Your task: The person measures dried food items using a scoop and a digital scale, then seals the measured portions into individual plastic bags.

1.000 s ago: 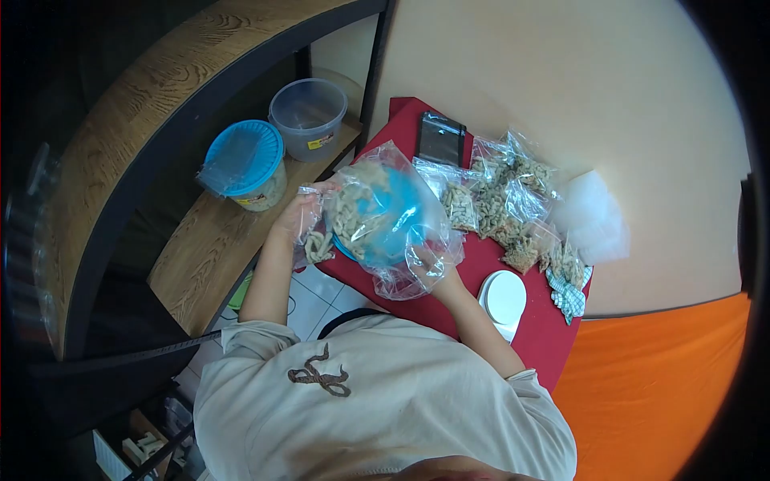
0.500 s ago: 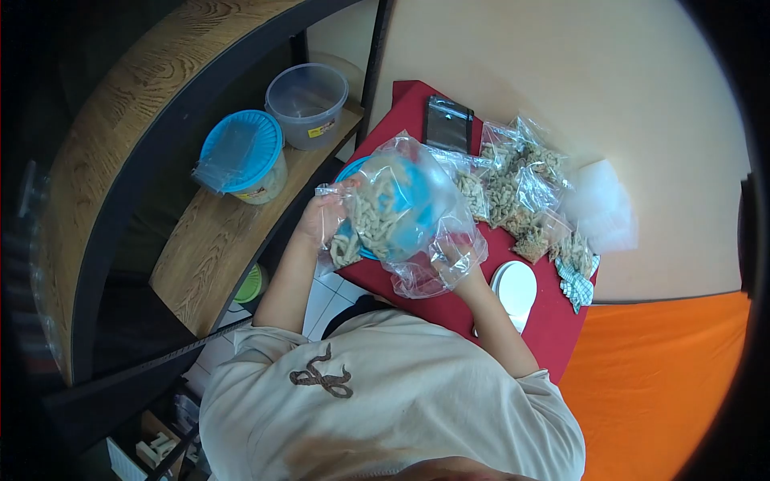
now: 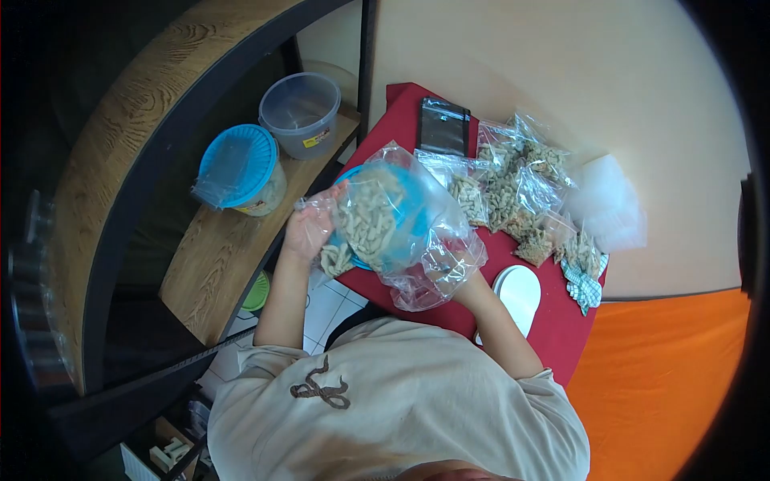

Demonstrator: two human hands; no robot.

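A large clear plastic bag point(image 3: 413, 268) full of pale, finger-shaped pieces point(image 3: 370, 224) is held up over a blue round container point(image 3: 413, 192) on the table. My right hand point(image 3: 454, 271) grips the crumpled side of this bag, its fingers partly seen through the film. On the other side my left hand point(image 3: 310, 230) is closed on clear plastic beside the pieces. A smaller clear bag seems to be in that hand, with more pale pieces point(image 3: 336, 260) low beside it; where one film ends and the other begins is hard to tell.
Several filled clear bags point(image 3: 505, 196) lie on the red-covered table point(image 3: 385, 289), near a black packet point(image 3: 443, 127), white plastic sheets point(image 3: 605, 204), a white scale-like object point(image 3: 516, 297) and a checked cloth point(image 3: 584, 289). A blue-lidded tub point(image 3: 241, 168) and a clear bucket point(image 3: 301, 116) stand on the wooden shelf point(image 3: 216, 272).
My left hand has shifted slightly left and down, pulling the plastic with it. My right hand stays on the large bag. The whole view has moved a little.
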